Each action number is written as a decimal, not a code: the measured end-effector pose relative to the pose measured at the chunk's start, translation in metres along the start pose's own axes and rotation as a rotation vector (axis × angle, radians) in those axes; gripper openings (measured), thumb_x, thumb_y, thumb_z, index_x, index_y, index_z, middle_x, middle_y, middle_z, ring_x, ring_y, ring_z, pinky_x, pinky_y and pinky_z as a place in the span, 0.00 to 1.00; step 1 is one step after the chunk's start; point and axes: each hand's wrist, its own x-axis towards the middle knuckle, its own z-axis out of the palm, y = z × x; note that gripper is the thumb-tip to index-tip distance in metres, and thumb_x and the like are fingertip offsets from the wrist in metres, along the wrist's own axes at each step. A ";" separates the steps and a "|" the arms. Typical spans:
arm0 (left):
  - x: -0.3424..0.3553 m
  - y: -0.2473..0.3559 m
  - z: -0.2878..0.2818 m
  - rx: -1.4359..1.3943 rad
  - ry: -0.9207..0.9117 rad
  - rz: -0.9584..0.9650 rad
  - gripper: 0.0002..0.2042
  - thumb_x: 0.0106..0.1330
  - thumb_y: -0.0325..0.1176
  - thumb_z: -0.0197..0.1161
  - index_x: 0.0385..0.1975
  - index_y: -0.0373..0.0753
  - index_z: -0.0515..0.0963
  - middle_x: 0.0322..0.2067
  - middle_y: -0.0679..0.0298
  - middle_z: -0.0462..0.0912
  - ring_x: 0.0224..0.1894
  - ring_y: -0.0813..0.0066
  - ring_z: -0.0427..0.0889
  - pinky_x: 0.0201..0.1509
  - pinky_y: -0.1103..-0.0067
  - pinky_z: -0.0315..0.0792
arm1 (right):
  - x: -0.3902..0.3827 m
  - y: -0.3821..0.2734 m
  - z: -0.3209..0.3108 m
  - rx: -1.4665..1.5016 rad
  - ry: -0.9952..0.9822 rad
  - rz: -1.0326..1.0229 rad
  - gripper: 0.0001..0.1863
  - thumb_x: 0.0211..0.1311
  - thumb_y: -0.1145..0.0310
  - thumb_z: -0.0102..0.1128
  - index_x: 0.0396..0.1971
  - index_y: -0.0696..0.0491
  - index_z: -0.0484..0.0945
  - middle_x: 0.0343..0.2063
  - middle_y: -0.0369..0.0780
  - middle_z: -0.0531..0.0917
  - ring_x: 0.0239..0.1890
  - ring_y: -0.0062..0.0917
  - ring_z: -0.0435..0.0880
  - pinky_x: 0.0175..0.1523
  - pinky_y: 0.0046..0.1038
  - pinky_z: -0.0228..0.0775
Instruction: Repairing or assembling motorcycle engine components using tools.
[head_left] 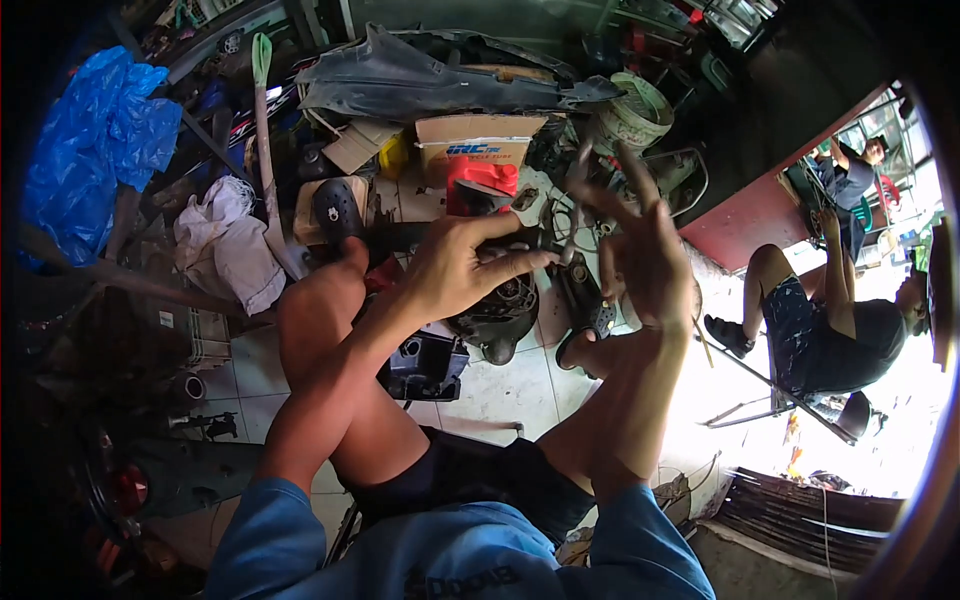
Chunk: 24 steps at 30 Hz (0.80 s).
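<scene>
My left hand (462, 262) reaches in over the floor, its thumb and forefinger pinching the lower end of a slim metal wrench (573, 212). The wrench stands nearly upright in the view. Just right of it, my right hand (645, 250) is raised with its fingers apart and smeared by motion; nothing shows in its grip. Beneath my hands sits a dark, greasy engine part (505, 315) on the tiles. A black plastic housing (425, 368) lies between my legs, nearer to me.
A red plastic container (482, 186) stands before a cardboard box (475, 145). Grey plastic fairing (420, 85) lies behind, beside a dirty bucket (635, 112). Left are a white cloth sack (230, 245), a wooden handle (265, 150) and blue plastic sheeting (95, 155). A person (835, 320) sits at right.
</scene>
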 end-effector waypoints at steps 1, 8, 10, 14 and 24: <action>-0.001 0.000 -0.005 -0.017 -0.032 -0.082 0.21 0.57 0.51 0.64 0.32 0.34 0.80 0.25 0.54 0.82 0.26 0.60 0.81 0.29 0.72 0.71 | 0.005 0.011 -0.001 -0.019 -0.011 0.076 0.37 0.67 0.42 0.34 0.68 0.50 0.48 0.52 0.51 0.73 0.10 0.19 0.68 0.14 0.16 0.60; 0.003 -0.004 -0.013 0.116 0.029 -0.096 0.14 0.59 0.39 0.66 0.32 0.33 0.77 0.21 0.62 0.77 0.25 0.82 0.73 0.30 0.81 0.66 | 0.008 0.043 -0.008 -0.075 -0.199 0.509 0.36 0.69 0.40 0.24 0.63 0.54 0.58 0.39 0.45 0.82 0.12 0.19 0.68 0.18 0.18 0.60; 0.006 -0.004 -0.013 -0.052 0.173 -0.108 0.14 0.60 0.39 0.65 0.32 0.32 0.76 0.24 0.61 0.78 0.27 0.83 0.73 0.32 0.81 0.67 | 0.007 0.040 -0.007 -0.156 -0.217 0.532 0.35 0.71 0.43 0.22 0.60 0.56 0.64 0.39 0.45 0.83 0.12 0.18 0.66 0.21 0.17 0.60; 0.008 -0.006 -0.016 0.004 0.234 -0.113 0.13 0.61 0.38 0.64 0.32 0.32 0.76 0.24 0.62 0.78 0.28 0.85 0.72 0.33 0.84 0.67 | 0.004 0.036 0.007 -0.156 -0.233 0.522 0.34 0.71 0.44 0.24 0.60 0.56 0.64 0.38 0.42 0.83 0.14 0.18 0.67 0.22 0.17 0.62; 0.013 -0.005 -0.026 -0.021 0.332 -0.100 0.14 0.61 0.40 0.64 0.30 0.33 0.75 0.18 0.68 0.72 0.23 0.86 0.66 0.26 0.84 0.62 | 0.010 0.064 0.009 -0.292 -0.129 0.332 0.32 0.65 0.66 0.51 0.67 0.50 0.51 0.34 0.37 0.81 0.19 0.15 0.72 0.24 0.16 0.63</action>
